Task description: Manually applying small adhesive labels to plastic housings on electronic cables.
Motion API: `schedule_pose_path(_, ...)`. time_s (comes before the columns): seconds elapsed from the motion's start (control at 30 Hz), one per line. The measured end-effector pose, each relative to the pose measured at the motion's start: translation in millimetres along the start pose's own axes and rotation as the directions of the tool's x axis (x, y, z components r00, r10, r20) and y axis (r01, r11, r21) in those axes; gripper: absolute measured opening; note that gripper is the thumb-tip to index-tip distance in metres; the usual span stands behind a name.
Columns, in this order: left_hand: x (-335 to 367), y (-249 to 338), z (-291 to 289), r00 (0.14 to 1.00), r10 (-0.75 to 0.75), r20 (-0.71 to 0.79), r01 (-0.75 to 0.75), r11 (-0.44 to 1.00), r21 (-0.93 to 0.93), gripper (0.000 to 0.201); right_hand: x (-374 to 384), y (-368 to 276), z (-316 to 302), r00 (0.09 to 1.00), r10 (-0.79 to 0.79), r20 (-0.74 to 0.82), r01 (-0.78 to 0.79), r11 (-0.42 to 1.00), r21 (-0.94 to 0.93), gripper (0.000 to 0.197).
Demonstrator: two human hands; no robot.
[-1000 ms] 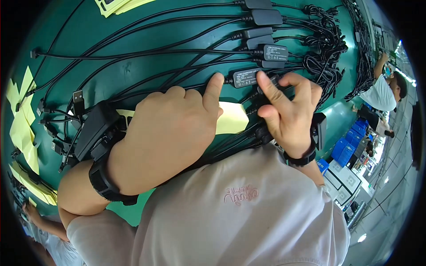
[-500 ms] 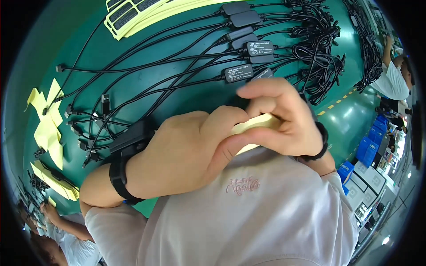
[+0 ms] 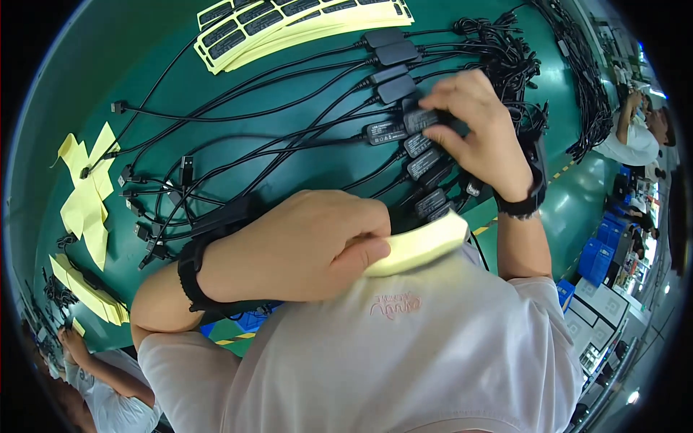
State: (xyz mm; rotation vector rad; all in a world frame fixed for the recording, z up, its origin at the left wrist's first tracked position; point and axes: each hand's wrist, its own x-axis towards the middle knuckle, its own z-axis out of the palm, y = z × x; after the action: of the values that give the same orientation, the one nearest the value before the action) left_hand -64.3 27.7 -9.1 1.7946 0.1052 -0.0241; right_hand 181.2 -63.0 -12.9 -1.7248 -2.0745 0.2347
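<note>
My left hand (image 3: 336, 242) is closed, pinching a folded strip of pale yellow backing paper (image 3: 419, 247) in front of my shirt. Farther forward and to the right, my right hand (image 3: 480, 130) has its thumb and fingers round the flat black box (image 3: 419, 117) of a black cable; the fingers are slightly blurred. That box carries a printed label and sits tilted. Several similar cable boxes lie close by, some labelled (image 3: 385, 133) and some with a plain face showing (image 3: 397, 52). The small USB plugs (image 3: 186, 169) of the cables are at the left.
Sheets of black labels on yellow backing (image 3: 289, 25) lie at the far edge of the green table (image 3: 238, 162). Peeled yellow scraps (image 3: 85, 209) are at the left. Bundled cables (image 3: 498, 54) fill the right side. Other people sit at lower left and far right.
My hands were together at the yellow paper. The right hand has moved forward onto a cable box, while the left keeps the paper. The view has shifted, showing more boxes near me.
</note>
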Motion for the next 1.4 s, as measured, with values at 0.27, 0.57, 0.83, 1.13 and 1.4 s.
schedule_pose_path(0.27,4.1,8.2,-6.4,0.957,-0.226,-0.179,0.199,0.968,-0.155,0.012,-9.5,-6.9,-14.2,1.000,0.021,-0.018,-0.020,0.998,0.055,0.034)
schedule_pose_path(0.57,9.6,-6.5,2.7,0.887,-0.259,-0.382,0.140,0.940,-0.312,0.020,12.0,-48.2,-53.4,0.967,-0.224,-0.121,0.239,0.963,0.126,0.039)
schedule_pose_path(0.83,4.3,-1.6,1.1,0.924,-0.247,-0.293,0.124,0.916,-0.381,0.022,1.0,-58.3,-31.6,0.985,0.140,0.096,-0.159,0.963,0.218,0.027)
schedule_pose_path(1.13,4.3,-9.4,17.7,0.935,-0.229,-0.269,0.058,0.850,-0.523,0.015,-13.3,-81.3,-5.9,0.991,-0.053,-0.119,0.052,0.999,-0.007,0.033)
schedule_pose_path(1.4,2.7,3.6,16.4,0.919,-0.338,-0.203,0.134,0.753,-0.644,0.019,-24.2,-82.4,9.4,0.966,-0.121,-0.229,0.089,0.985,-0.146,0.032)
